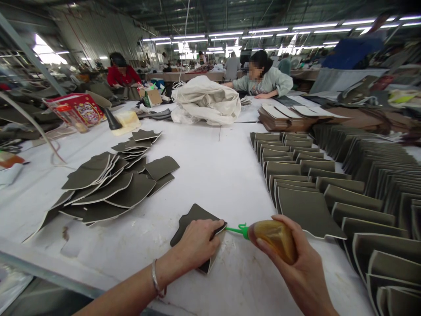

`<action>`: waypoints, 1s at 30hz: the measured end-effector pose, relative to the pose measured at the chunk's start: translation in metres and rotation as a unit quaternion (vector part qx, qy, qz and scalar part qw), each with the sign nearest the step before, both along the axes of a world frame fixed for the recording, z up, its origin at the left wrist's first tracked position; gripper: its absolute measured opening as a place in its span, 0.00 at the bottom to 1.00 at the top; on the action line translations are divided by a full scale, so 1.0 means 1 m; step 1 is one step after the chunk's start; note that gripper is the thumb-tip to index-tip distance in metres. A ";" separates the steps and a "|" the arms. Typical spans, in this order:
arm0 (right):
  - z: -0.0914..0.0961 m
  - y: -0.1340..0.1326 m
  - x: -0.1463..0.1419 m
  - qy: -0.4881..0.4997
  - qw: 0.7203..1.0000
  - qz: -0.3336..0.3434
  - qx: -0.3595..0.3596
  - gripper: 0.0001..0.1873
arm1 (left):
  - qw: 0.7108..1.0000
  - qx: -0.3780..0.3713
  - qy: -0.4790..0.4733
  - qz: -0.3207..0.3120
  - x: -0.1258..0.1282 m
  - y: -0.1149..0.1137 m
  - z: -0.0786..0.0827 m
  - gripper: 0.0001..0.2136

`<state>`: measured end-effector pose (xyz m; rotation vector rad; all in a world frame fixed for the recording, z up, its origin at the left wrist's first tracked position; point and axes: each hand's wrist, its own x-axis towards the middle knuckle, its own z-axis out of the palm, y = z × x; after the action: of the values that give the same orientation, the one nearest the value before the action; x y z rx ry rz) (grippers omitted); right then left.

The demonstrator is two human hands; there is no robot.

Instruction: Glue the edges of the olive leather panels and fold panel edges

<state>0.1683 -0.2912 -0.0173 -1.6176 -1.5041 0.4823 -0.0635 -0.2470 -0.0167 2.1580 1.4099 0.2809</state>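
Note:
My left hand [196, 242] presses down on a dark olive cut piece [192, 218] lying on the white table [210, 171], fingers curled over its right edge. My right hand [297, 263] grips an amber glue bottle [274, 235] with a green nozzle [238, 230]. The nozzle tip points left and meets the edge of the piece beside my left fingertips.
A loose pile of the same olive pieces [112, 184] lies to the left. Overlapping rows of pieces [329, 188] cover the right side. A white cloth bag [207, 101] and brown stacks [289, 116] sit further back. Other people work at the far end.

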 end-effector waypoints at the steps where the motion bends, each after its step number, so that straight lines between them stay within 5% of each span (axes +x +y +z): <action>1: 0.000 0.001 0.000 0.001 1.000 -0.006 0.005 0.29 | 1.000 0.000 -0.003 0.000 0.000 0.000 0.000 0.25; 9: 0.001 -0.002 -0.002 0.092 0.993 0.037 -0.071 0.26 | 1.000 0.002 -0.013 -0.006 -0.003 -0.001 0.002 0.24; 15: -0.002 0.003 0.004 0.054 0.997 0.001 -0.046 0.29 | 1.000 0.007 -0.006 -0.012 -0.004 -0.003 0.004 0.23; 20: -0.003 -0.009 0.001 0.094 0.991 0.057 -0.077 0.26 | 1.000 0.003 -0.012 -0.011 -0.005 -0.004 0.003 0.23; 30: -0.004 -0.011 -0.001 0.089 0.993 0.008 -0.071 0.27 | 1.000 0.004 -0.026 -0.011 -0.006 -0.003 0.001 0.23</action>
<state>0.1671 -0.3023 -0.0214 -1.6259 -1.3753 0.7370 -0.0694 -0.2502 -0.0156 2.1550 1.3562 0.3325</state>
